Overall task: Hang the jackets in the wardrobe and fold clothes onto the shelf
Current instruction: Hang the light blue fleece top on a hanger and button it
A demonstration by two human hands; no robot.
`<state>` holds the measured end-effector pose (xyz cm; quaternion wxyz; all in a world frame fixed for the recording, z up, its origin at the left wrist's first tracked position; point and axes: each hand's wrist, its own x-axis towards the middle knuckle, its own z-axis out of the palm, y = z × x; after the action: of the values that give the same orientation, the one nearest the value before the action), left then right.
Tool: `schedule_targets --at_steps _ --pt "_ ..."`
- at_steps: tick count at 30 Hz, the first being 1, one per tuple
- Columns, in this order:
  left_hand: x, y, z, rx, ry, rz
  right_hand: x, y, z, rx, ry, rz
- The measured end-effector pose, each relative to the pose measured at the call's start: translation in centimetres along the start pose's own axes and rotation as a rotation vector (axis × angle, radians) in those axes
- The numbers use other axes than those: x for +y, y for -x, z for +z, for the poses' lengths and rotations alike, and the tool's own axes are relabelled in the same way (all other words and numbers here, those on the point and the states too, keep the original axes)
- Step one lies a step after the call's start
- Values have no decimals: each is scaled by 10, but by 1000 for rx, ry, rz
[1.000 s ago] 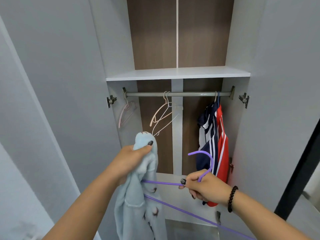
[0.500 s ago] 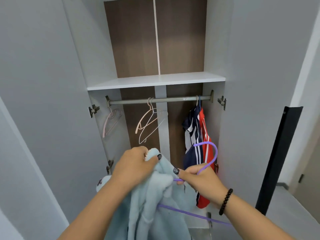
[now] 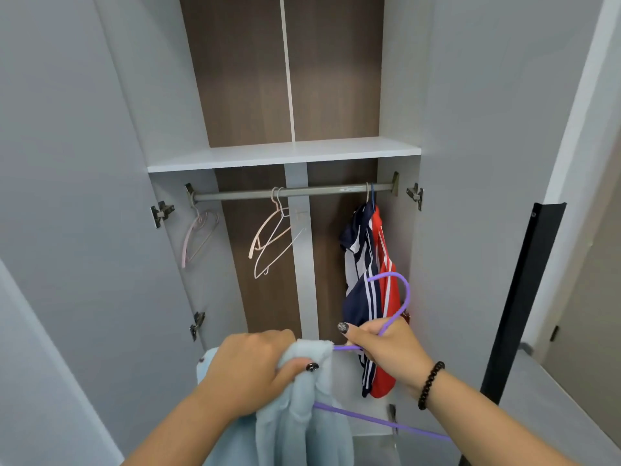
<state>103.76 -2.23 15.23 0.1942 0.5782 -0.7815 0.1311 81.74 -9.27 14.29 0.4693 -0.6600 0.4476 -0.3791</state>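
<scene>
over the hanger [image 3: 391, 306], more jacket [image 3: 302, 415]

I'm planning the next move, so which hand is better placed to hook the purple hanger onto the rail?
Right. The right hand already grips the purple hanger below its hook, under the rail; the left hand is holding the blue jacket.

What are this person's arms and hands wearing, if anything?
Both forearms are bare, with no sleeves in view. The right hand has a bracelet of round black beads at its wrist. The left hand wears nothing. Visible fingernails on both hands carry dark polish with small pale markings.
</scene>
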Motion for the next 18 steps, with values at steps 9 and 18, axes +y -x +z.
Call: schedule_targets --at_steps 9,18 --pt "-18 9 -10 221 58 -262 14 2 3 348 -61 -314" --pt "-32 1 -32 302 224 -627 61 0 51 278 180 -431"
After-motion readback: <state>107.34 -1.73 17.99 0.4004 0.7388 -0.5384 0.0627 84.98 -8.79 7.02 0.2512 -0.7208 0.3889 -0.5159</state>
